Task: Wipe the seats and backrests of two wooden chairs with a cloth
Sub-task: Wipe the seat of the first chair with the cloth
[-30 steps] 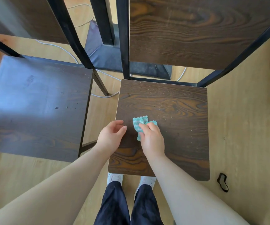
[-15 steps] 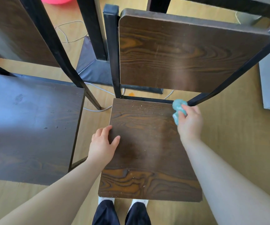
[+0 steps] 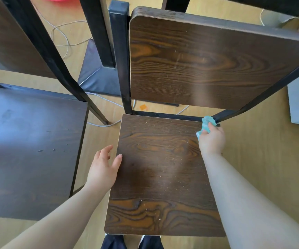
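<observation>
- Your right hand [image 3: 211, 139] is at the far right corner of the right chair's seat [image 3: 163, 177]; fingers curled around the cloth [image 3: 206, 124], bunching it up.
- The teal cloth sits on the seat's back edge, touching the black frame post where it meets the seat, just under the backrest [image 3: 208, 63].
- Your left hand [image 3: 103, 168] is at the seat's left edge, fingers spread and loose, thumb tip over the edge, holding nothing.
- Pale specks are scattered over the seat, mostly along the back and middle.
- The left chair's seat [image 3: 28, 150] is just beside it with a narrow gap between; a few small specks lie on it.
- White cables [image 3: 60, 33] lie on the floor behind the chairs.
</observation>
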Action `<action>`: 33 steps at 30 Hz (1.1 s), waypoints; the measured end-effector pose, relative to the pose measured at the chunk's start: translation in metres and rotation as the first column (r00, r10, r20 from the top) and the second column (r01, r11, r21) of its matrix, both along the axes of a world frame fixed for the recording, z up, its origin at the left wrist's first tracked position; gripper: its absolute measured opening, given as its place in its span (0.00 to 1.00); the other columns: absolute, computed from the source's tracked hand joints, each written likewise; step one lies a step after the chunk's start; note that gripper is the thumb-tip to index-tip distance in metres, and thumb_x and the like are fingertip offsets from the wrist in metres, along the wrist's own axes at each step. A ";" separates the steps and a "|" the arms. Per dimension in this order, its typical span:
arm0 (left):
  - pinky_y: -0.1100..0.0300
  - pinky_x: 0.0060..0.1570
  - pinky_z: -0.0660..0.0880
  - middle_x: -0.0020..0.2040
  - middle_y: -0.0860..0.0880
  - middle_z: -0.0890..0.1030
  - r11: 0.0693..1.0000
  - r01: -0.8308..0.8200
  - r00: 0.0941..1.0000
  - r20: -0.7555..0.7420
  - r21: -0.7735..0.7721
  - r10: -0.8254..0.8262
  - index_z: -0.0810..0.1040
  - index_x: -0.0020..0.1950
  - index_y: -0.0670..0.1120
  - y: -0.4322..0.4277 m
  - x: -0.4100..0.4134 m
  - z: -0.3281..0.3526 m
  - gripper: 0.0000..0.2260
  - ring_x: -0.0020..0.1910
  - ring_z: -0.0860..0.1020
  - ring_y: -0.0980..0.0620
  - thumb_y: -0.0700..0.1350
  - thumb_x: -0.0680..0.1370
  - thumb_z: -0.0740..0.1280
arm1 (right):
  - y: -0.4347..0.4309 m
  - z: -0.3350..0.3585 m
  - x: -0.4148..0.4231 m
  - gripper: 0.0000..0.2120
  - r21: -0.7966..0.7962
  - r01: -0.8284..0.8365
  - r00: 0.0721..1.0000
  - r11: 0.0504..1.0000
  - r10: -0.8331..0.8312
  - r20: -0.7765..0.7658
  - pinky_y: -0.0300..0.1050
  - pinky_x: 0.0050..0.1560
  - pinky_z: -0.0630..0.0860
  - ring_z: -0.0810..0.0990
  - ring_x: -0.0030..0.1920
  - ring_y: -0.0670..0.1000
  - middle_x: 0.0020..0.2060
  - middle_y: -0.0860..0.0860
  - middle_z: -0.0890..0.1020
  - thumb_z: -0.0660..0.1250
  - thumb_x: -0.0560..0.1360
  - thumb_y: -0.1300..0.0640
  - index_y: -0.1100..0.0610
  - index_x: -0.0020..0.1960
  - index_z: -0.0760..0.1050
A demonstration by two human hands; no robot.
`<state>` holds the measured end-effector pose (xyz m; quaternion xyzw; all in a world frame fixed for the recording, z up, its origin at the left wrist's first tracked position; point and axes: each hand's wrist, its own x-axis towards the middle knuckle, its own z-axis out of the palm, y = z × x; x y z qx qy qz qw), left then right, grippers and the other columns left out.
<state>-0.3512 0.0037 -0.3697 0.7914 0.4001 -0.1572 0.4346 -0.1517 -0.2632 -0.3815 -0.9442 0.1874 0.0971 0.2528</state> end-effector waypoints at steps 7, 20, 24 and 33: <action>0.49 0.63 0.78 0.73 0.53 0.71 0.999 -0.023 0.999 0.023 -0.027 0.024 0.66 0.77 0.54 0.013 -0.009 0.005 0.26 0.65 0.74 0.54 0.58 0.80 0.65 | 0.051 -0.002 -0.028 0.20 0.011 -0.346 0.938 0.938 0.345 0.029 0.50 0.64 0.76 0.75 0.63 0.53 0.63 0.54 0.73 0.64 0.80 0.61 0.57 0.72 0.70; 0.58 0.61 0.72 0.70 0.53 0.74 0.999 -0.048 0.998 0.046 0.016 0.047 0.67 0.76 0.52 0.023 -0.037 0.003 0.24 0.60 0.74 0.58 0.55 0.81 0.65 | 0.169 -0.006 -0.070 0.21 0.034 -0.843 0.538 0.537 0.843 0.024 0.49 0.66 0.70 0.68 0.64 0.54 0.60 0.52 0.73 0.62 0.81 0.55 0.56 0.74 0.68; 0.58 0.60 0.71 0.69 0.51 0.75 0.998 -0.058 0.998 0.028 0.021 0.057 0.68 0.76 0.51 0.025 -0.038 0.004 0.24 0.61 0.75 0.55 0.55 0.81 0.65 | 0.156 -0.005 -0.123 0.22 0.038 -0.960 0.280 0.279 0.960 0.025 0.57 0.54 0.77 0.70 0.59 0.59 0.54 0.54 0.74 0.66 0.74 0.63 0.56 0.68 0.73; 0.57 0.60 0.72 0.69 0.49 0.76 0.999 0.003 1.000 -0.019 -0.039 -0.003 0.67 0.76 0.51 0.008 -0.021 0.015 0.23 0.64 0.76 0.52 0.56 0.83 0.62 | 0.070 0.012 -0.262 0.20 0.308 -0.950 0.024 0.047 0.997 -0.079 0.58 0.62 0.75 0.71 0.64 0.60 0.60 0.55 0.74 0.58 0.78 0.66 0.58 0.69 0.69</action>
